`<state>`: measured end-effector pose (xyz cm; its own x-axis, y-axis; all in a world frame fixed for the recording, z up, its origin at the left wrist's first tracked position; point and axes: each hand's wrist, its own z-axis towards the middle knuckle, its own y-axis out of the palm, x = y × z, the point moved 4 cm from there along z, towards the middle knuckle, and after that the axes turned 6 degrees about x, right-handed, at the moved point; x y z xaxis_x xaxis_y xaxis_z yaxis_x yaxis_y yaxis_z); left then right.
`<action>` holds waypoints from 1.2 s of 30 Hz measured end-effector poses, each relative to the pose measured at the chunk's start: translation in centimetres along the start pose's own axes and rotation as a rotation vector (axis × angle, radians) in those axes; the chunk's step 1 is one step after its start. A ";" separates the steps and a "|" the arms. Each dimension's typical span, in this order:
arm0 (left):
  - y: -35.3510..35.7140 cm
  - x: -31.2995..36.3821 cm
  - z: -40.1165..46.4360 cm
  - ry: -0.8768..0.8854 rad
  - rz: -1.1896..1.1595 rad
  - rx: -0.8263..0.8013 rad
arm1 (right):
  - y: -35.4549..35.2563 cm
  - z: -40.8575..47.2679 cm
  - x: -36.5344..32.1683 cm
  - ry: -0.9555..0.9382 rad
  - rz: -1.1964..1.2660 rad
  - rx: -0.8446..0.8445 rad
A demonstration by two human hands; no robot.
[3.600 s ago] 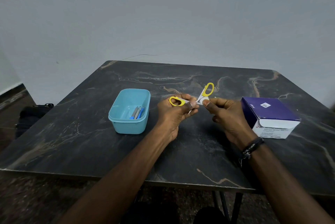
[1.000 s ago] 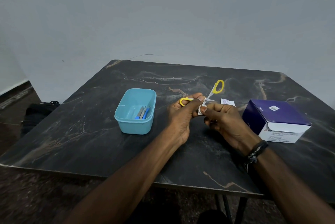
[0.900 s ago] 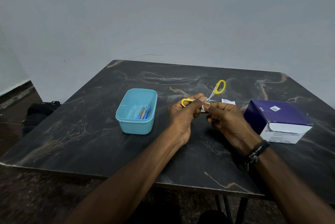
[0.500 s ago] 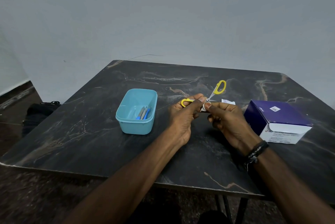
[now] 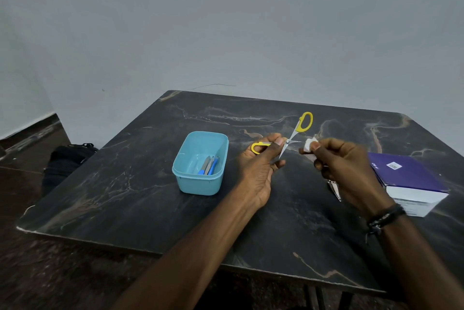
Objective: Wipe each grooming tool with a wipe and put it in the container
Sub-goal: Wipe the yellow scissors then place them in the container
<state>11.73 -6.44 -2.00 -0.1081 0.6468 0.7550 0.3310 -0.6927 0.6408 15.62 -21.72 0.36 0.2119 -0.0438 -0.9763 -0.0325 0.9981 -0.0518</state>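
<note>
Holding yellow-handled scissors (image 5: 291,138) blades apart, left hand (image 5: 258,166) grips them.
Right hand (image 5: 349,169) pinches a white wipe (image 5: 309,145), seemingly just off one blade tip, beside the blue container (image 5: 200,184).

Left of the left hand (image 5: 256,166) sits a smooth, matt plastic container (image 5: 200,184), the scissors (image 5: 292,137) it grips pair shiny metal blades with glossy plastic loops, and the table (image 5: 125,196) looks polished, marble-veined.
</note>
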 end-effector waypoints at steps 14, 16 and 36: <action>0.3 -0.4 0.1 -0.025 -0.020 -0.051 | 0.6 2.1 -3.3 -0.183 -0.209 -0.224; 0.4 -0.5 -0.1 -0.018 0.016 -0.057 | 1.0 2.1 -3.2 -0.199 -0.217 -0.239; 0.0 -0.6 0.2 0.043 0.076 -0.017 | 0.9 2.3 -0.6 0.021 -0.027 -0.152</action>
<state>12.02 -6.78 -2.47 -0.1239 0.5778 0.8067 0.3243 -0.7448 0.5832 17.73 -20.75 1.35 0.1942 -0.0732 -0.9782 -0.1744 0.9787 -0.1079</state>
